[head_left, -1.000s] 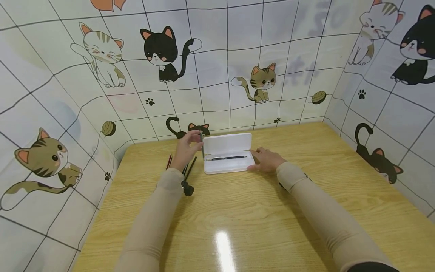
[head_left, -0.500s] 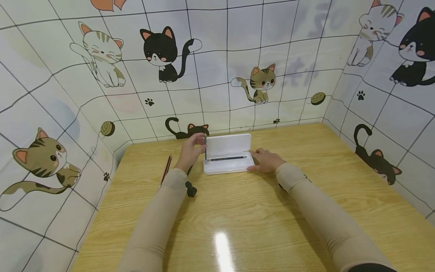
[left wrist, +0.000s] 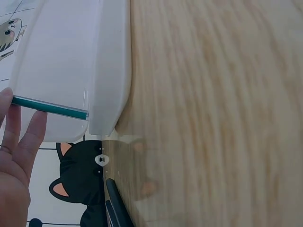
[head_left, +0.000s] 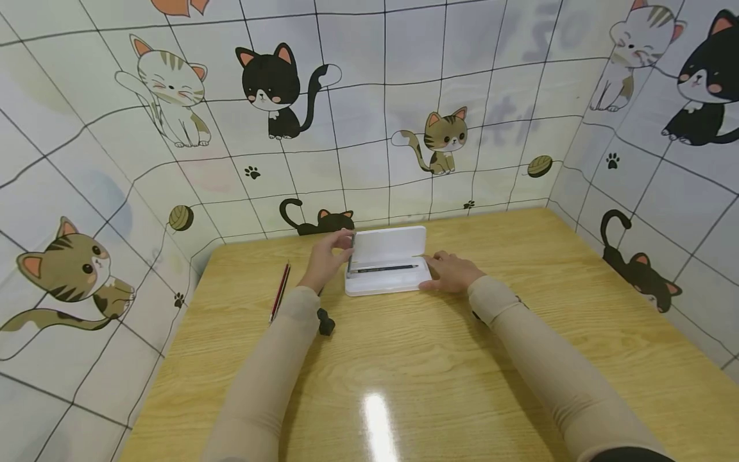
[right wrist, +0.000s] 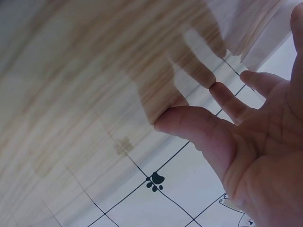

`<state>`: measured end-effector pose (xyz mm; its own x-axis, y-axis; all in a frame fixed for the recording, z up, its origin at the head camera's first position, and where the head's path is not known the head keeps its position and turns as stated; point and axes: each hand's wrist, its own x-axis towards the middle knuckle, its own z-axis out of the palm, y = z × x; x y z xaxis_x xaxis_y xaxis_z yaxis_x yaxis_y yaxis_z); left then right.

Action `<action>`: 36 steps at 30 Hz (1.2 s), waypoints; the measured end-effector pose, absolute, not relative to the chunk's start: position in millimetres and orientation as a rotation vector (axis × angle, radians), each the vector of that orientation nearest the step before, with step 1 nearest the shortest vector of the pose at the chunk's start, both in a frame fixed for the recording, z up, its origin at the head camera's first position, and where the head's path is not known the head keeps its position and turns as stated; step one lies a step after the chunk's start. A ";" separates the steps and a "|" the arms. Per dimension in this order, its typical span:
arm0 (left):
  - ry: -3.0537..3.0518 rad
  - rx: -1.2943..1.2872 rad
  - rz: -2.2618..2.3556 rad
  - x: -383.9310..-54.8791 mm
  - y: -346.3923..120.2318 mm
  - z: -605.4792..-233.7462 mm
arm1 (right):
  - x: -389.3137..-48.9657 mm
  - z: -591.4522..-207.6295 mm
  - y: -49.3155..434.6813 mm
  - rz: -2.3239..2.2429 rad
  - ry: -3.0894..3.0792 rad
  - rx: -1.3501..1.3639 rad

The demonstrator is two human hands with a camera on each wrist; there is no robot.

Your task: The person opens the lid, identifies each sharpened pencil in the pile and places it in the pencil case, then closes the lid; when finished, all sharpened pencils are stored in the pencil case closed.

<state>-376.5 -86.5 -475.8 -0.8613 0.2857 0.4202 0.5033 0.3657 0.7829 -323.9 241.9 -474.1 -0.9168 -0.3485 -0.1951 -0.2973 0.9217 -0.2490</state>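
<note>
My left hand (head_left: 324, 260) pinches a green pencil (left wrist: 52, 108) between thumb and fingers at the left end of a white pencil case (head_left: 390, 242). In the left wrist view its lower end meets the inside edge of the case's base. The case stands open, lid raised toward the wall, and a dark pencil (head_left: 385, 268) lies lengthwise in its base. At the case's right end rests my right hand (head_left: 453, 273), its fingers loosely extended. In the right wrist view, the thumb and fingertips (right wrist: 165, 124) touch the table.
Red-and-black pencils (head_left: 280, 292) lie on the wooden table (head_left: 439, 378), left of my left forearm. A small black lump (head_left: 326, 323) sits beside that wrist, which partly covers it. A cat-printed cloth (head_left: 369, 128) hangs behind the table.
My left hand has moved a little right, bringing the green pencil from just outside the case's left end to over its inside. The right hand has stayed in place.
</note>
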 end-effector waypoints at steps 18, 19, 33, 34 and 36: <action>-2.544 -0.841 -1.254 -382.0 -67.8 -474.1 | -323.6 -474.8 242.2 -0.308 2.853 -0.489; -2.556 -0.857 -1.227 -382.3 -66.1 -473.9 | -323.7 -474.9 242.4 -0.306 2.854 -0.489; -2.712 -1.007 -0.951 -374.7 -42.0 -463.8 | -324.1 -475.2 243.1 -0.309 2.846 -0.490; -2.715 -1.008 -0.952 -374.5 -41.5 -463.9 | -324.2 -475.2 243.0 -0.306 2.847 -0.493; -2.719 -1.008 -0.955 -374.9 -40.8 -464.4 | -324.4 -475.2 243.2 -0.301 2.849 -0.492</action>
<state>-374.9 -40.8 -464.4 -0.7783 0.5594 0.2850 0.6148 0.5871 0.5266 -324.4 243.2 -475.2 -0.9162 -0.3511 -0.1931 -0.3031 0.9225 -0.2392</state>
